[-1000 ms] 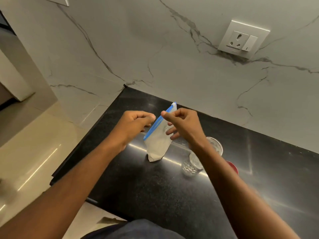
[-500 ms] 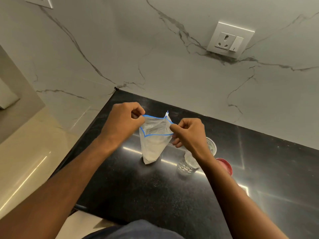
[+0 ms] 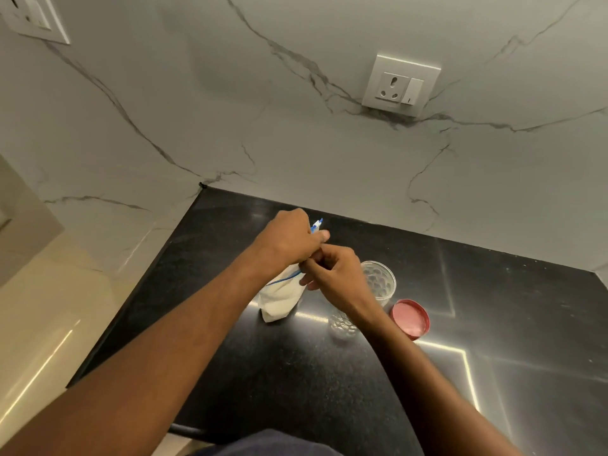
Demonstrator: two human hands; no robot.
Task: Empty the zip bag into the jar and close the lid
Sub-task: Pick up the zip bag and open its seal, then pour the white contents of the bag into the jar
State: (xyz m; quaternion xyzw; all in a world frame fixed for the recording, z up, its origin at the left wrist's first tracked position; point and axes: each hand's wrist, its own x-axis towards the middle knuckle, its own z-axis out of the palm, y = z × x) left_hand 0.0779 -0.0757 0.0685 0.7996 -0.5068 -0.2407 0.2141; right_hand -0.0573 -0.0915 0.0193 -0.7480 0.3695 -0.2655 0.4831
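Note:
A clear zip bag (image 3: 279, 299) with a blue zip strip and white contents stands on the black counter (image 3: 296, 373). My left hand (image 3: 289, 240) grips its top, and a blue-white corner of the zip sticks out above my fingers. My right hand (image 3: 332, 271) is closed on the bag's rim just right of the left hand, the two touching. Behind my right wrist stands an open clear jar (image 3: 378, 283), partly hidden by it. Its red lid (image 3: 410, 319) lies flat on the counter to the jar's right.
A marble wall rises behind the counter with a socket plate (image 3: 400, 85) above the jar and another (image 3: 33, 18) at top left. The counter's left edge (image 3: 131, 291) drops to a pale floor.
The bag's mouth was pulled wide between my hands half a second ago. Now both hands have come together at its top and the opening is bunched. The view has tilted upward.

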